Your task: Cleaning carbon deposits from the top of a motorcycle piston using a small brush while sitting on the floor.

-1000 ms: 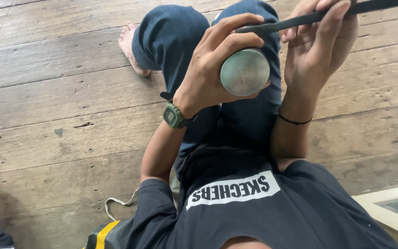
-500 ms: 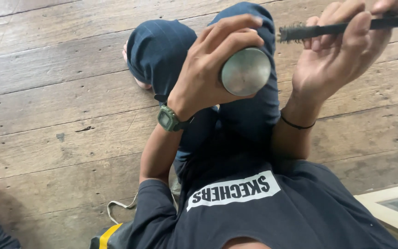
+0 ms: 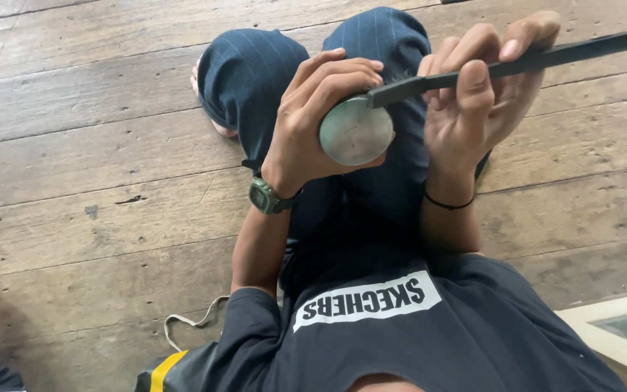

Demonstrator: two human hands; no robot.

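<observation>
My left hand [image 3: 313, 116] is wrapped around a round metal cylinder [image 3: 355, 132], whose flat silver end faces the camera. My right hand [image 3: 477, 94] grips the black handle of a narrow brush [image 3: 502, 69]. The brush's tip rests on the top edge of the cylinder, beside my left fingers. A green watch [image 3: 264, 196] is on my left wrist and a thin black band [image 3: 444, 205] on my right. I sit with my legs in dark blue trousers [image 3: 255, 72] under both hands.
Worn wooden floorboards [image 3: 74, 181] lie all around. A bare foot [image 3: 208, 109] shows beside my left knee. A pale frame with a glass pane [image 3: 625, 334] sits at the lower right. A bag with a cord and a yellow stripe [image 3: 175, 359] lies at the lower left.
My right hand has brought the brush down and to the left, from above the cylinder until its tip touches the cylinder's top edge. My left hand keeps its hold.
</observation>
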